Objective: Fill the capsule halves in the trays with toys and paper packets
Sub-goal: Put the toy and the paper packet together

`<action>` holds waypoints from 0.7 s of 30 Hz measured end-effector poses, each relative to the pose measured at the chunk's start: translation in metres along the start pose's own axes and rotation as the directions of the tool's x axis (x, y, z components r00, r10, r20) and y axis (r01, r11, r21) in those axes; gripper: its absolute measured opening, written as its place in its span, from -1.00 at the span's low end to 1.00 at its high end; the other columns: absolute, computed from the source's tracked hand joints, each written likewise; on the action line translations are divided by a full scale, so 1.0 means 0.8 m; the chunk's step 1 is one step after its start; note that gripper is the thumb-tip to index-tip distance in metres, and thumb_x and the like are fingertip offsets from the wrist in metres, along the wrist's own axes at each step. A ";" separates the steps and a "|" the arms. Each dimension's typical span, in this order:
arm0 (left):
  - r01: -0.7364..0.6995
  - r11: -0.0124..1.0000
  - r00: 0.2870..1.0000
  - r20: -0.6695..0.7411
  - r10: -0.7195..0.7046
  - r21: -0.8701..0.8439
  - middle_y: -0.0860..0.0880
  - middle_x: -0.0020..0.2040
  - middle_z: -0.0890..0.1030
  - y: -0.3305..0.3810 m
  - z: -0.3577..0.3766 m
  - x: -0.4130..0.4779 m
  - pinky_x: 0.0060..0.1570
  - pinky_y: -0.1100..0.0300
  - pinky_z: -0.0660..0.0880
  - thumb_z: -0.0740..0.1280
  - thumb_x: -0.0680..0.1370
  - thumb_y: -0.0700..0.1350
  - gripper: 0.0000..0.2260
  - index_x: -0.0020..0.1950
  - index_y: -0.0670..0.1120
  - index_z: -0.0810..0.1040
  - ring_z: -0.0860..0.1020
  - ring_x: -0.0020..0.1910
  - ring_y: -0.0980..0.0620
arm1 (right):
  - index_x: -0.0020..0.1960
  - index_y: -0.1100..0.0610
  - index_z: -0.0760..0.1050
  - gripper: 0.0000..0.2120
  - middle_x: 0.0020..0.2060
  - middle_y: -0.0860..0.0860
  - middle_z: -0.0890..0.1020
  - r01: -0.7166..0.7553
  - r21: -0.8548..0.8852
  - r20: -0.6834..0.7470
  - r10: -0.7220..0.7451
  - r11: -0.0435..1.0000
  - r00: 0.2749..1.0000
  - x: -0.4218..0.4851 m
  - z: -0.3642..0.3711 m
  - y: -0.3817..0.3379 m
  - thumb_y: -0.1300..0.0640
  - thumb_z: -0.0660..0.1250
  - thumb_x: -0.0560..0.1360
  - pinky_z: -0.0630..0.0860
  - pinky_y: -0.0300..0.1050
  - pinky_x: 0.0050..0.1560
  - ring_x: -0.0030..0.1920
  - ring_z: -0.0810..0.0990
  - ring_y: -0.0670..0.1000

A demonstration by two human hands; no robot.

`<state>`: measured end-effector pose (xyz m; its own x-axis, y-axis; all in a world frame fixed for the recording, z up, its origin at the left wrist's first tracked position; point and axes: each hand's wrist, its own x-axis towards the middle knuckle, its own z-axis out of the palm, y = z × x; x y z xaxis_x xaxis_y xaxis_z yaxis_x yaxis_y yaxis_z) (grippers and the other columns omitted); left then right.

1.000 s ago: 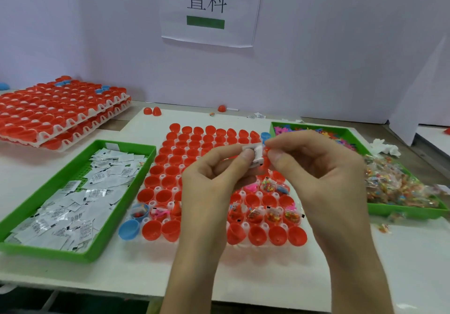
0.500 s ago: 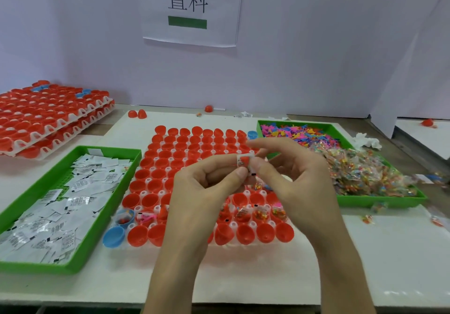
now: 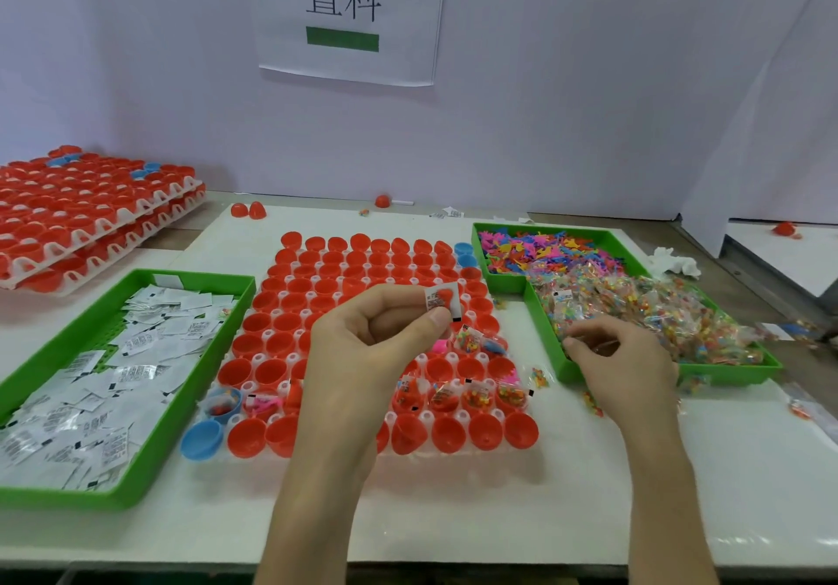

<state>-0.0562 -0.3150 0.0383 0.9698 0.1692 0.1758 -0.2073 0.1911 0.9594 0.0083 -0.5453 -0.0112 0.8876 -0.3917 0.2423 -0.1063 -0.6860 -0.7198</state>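
The small white paper packet [image 3: 442, 302] with black print is pinched between thumb and forefinger of the left grip [image 3: 372, 349], above the tray [image 3: 267, 335] of red capsule halves [image 3: 326, 287]. To the right, the right grip [image 3: 621, 358] curls over the toy bags [image 3: 657, 308] in the green tray [image 3: 567, 371]; I cannot tell if it holds one. The desk [image 3: 453, 516] is white and the wall [image 3: 589, 108] is pale.
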 end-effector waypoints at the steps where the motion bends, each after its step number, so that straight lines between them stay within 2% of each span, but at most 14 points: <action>1: -0.004 1.000 1.000 0.005 0.004 -0.003 -0.03 -0.14 0.75 0.001 0.000 -0.001 -0.10 0.36 0.58 0.50 0.30 -0.04 -0.69 0.01 -0.10 0.72 0.72 -0.12 0.05 | -0.17 -0.07 0.67 -0.92 -0.25 -0.11 0.67 0.001 -0.003 -0.020 -0.001 1.000 1.000 -0.001 0.001 0.001 0.12 0.50 0.43 0.51 0.18 0.12 -0.11 0.62 0.03; 3: -0.010 1.000 1.000 0.010 0.010 0.001 -0.03 -0.14 0.75 0.002 -0.001 -0.002 -0.11 0.37 0.57 0.50 0.30 -0.03 -0.72 -0.03 -0.07 0.73 0.72 -0.13 0.06 | -0.20 -0.08 0.66 -0.88 -0.27 -0.11 0.67 0.018 0.042 -0.050 -0.016 0.999 0.999 -0.001 0.003 0.004 0.14 0.49 0.44 0.53 0.12 0.07 -0.15 0.62 0.01; 5: -0.011 1.000 1.000 0.011 0.011 0.020 -0.02 -0.15 0.75 0.002 -0.002 -0.002 -0.12 0.39 0.56 0.50 0.31 -0.02 -0.75 -0.06 -0.04 0.74 0.71 -0.12 0.07 | -0.20 -0.07 0.65 -0.84 -0.28 -0.14 0.66 0.037 0.137 -0.107 -0.022 0.990 0.994 0.000 0.003 0.006 0.18 0.48 0.46 0.56 -0.01 -0.07 -0.20 0.61 -0.06; 7: -0.010 0.999 1.000 0.004 0.010 0.037 0.00 -0.17 0.74 0.001 -0.002 -0.003 -0.13 0.41 0.55 0.50 0.30 0.00 -0.79 -0.10 -0.01 0.74 0.70 -0.13 0.10 | -0.19 -0.05 0.64 -0.84 -0.27 -0.16 0.65 0.047 0.234 -0.171 -0.006 0.971 0.985 0.002 0.002 0.009 0.20 0.47 0.47 0.50 -0.17 -0.20 -0.22 0.59 -0.14; 9: -0.007 0.999 1.000 -0.006 0.007 0.053 0.02 -0.18 0.73 0.001 -0.002 -0.003 -0.14 0.42 0.55 0.49 0.29 0.03 -0.79 -0.12 0.01 0.75 0.69 -0.14 0.12 | -0.20 -0.08 0.63 -0.80 -0.26 -0.16 0.66 0.054 0.330 -0.206 0.016 0.942 0.978 0.003 0.002 0.011 0.21 0.47 0.48 0.46 -0.27 -0.23 -0.20 0.61 -0.11; 11: 0.002 0.998 1.000 -0.015 -0.001 0.061 0.02 -0.18 0.73 0.000 -0.001 -0.003 -0.13 0.42 0.55 0.49 0.27 0.05 -0.78 -0.13 0.03 0.74 0.69 -0.13 0.12 | -0.21 -0.08 0.62 -0.79 -0.24 -0.10 0.68 0.066 0.415 -0.228 0.034 0.908 0.973 0.004 0.001 0.012 0.23 0.45 0.48 0.51 -0.26 -0.18 -0.18 0.63 -0.02; 13: 0.015 0.998 1.000 -0.016 -0.014 0.063 0.02 -0.17 0.73 -0.001 -0.001 -0.003 -0.10 0.36 0.58 0.49 0.27 0.06 -0.76 -0.12 0.04 0.74 0.69 -0.11 0.09 | -0.20 -0.06 0.63 -0.78 -0.21 -0.02 0.70 0.093 0.518 -0.225 0.030 0.850 0.974 0.002 -0.004 0.003 0.26 0.44 0.49 0.56 -0.16 -0.11 -0.19 0.64 0.01; 15: 0.028 0.998 1.000 0.001 -0.028 0.052 0.00 -0.15 0.73 0.000 0.000 -0.003 -0.06 0.24 0.62 0.49 0.26 0.07 -0.75 -0.10 0.05 0.74 0.70 -0.10 0.05 | -0.18 -0.03 0.66 -0.76 -0.22 -0.02 0.71 0.129 0.661 -0.150 -0.039 0.739 0.988 -0.006 -0.013 -0.017 0.30 0.42 0.50 0.57 -0.19 -0.14 -0.24 0.64 -0.03; 17: 0.042 0.999 0.998 0.046 -0.042 0.003 -0.04 -0.15 0.73 0.002 0.002 -0.005 -0.03 0.19 0.62 0.51 0.25 0.07 -0.72 -0.08 0.03 0.75 0.71 -0.10 -0.01 | -0.15 0.02 0.68 -0.77 -0.23 0.00 0.72 0.153 0.748 -0.047 -0.177 0.646 0.983 -0.020 -0.020 -0.043 0.33 0.40 0.51 0.56 -0.29 -0.20 -0.27 0.65 -0.05; 21: 0.050 0.997 0.992 0.115 -0.043 -0.061 -0.05 -0.16 0.74 0.006 0.010 -0.009 -0.12 0.28 0.60 0.52 0.23 0.07 -0.71 -0.09 0.02 0.75 0.71 -0.14 0.01 | -0.07 0.14 0.67 -0.89 -0.19 0.02 0.74 0.194 0.790 0.066 -0.396 0.581 0.916 -0.051 -0.022 -0.090 0.31 0.43 0.48 0.56 -0.32 -0.16 -0.17 0.72 -0.02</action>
<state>-0.0629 -0.3231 0.0435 0.9861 0.0485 0.1589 -0.1661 0.2578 0.9518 -0.0283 -0.4906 0.0417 0.8845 -0.0471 0.4642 0.4651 0.0101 -0.8852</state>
